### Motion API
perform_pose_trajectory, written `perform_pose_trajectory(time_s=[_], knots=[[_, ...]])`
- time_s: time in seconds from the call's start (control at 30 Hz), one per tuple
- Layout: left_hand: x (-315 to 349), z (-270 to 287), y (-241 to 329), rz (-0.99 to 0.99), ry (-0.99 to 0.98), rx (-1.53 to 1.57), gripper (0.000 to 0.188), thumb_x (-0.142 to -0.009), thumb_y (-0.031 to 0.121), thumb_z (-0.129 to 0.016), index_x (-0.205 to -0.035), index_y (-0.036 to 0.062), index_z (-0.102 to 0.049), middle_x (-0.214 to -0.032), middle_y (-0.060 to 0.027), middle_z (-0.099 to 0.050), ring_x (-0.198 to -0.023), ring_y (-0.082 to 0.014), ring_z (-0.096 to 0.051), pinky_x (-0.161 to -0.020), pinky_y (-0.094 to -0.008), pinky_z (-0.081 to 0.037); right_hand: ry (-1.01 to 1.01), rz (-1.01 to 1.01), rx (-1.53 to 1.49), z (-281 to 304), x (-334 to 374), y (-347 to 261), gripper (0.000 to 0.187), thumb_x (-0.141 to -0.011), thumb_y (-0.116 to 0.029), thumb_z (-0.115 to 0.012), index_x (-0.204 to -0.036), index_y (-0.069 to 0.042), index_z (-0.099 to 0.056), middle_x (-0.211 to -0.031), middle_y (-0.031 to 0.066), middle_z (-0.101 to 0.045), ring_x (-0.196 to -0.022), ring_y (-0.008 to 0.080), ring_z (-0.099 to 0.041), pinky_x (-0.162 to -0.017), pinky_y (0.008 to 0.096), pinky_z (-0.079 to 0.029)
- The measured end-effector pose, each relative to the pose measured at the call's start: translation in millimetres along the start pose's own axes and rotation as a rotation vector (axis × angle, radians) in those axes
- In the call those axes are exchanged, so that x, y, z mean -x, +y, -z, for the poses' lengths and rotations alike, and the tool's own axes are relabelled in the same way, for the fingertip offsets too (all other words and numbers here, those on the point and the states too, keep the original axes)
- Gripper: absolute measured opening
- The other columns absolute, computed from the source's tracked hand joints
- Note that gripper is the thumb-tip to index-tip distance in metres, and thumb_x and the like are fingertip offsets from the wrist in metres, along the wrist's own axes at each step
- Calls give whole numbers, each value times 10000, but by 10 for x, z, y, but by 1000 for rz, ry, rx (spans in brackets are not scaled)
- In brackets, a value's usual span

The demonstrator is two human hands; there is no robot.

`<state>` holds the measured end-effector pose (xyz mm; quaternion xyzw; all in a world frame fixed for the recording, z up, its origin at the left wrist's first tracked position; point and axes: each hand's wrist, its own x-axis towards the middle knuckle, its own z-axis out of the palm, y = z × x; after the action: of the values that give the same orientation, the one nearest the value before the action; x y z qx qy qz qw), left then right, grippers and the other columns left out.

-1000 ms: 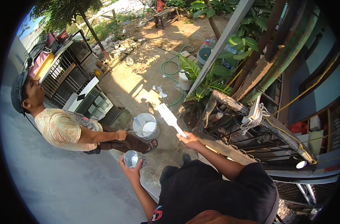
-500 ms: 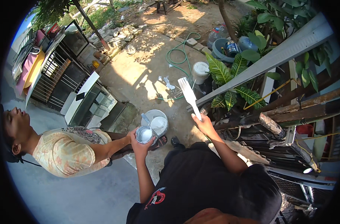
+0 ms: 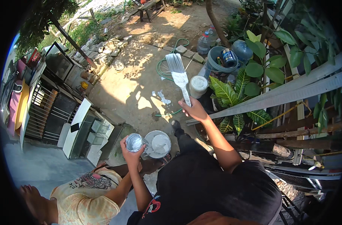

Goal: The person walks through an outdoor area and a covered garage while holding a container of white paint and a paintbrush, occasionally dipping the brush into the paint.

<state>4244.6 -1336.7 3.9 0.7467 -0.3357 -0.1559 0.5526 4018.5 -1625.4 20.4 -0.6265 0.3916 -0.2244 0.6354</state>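
Note:
My left hand point(image 3: 131, 156) is wrapped round a small metal can point(image 3: 135, 142) that has white paint inside. A broad paintbrush point(image 3: 179, 78) is in my right hand point(image 3: 195, 109), gripped by its handle with the bristles pointing up and away. White paint covers the bristles and streaks the handle. Just right of the can, and lower down, stands a white bucket point(image 3: 168, 152) with white paint in it. A co-worker's arm point(image 3: 120, 189) reaches up close beside my left forearm; their hand is mostly hidden.
A co-worker in a patterned shirt point(image 3: 86, 195) is at lower left. A long grey beam point(image 3: 261, 101) slants along my right side, above a leafy plant point(image 3: 231, 92). Farther off are a lidded white pail point(image 3: 198, 85), a grey bucket point(image 3: 218, 68) holding cans, and a green hose point(image 3: 161, 67).
My view has turned to the right. The co-worker's hand has come away from the can. My paintbrush has swung left and upward, and its bristles show broader now.

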Motion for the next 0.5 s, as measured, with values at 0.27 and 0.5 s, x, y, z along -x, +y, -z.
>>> perform_pose_trajectory(time_s=[0.27, 0.5], knots=[[-780, -295, -352, 131, 137, -39, 802, -614, 99, -950, -1276, 40, -501, -1199, -109, -596, -1118, -230, -594, -1006, -363, -464, 141, -487, -58, -274, -1385, 2050, 474, -963, -531, -647, -792, -102, -538, -561, -55, -396, -428, 82, -373, -391, 277, -268], [-1742, -472, -583, 203, 263, 58, 761, -629, 48, -933, -1254, 45, -499, -1185, -97, -595, -1100, -203, -598, -985, -346, -488, 226, -491, -203, 351, -3040, 1255, 502, -972, -561, -612, -805, -95, -531, -583, -33, -425, -445, 94, -397, -408, 278, -300]])
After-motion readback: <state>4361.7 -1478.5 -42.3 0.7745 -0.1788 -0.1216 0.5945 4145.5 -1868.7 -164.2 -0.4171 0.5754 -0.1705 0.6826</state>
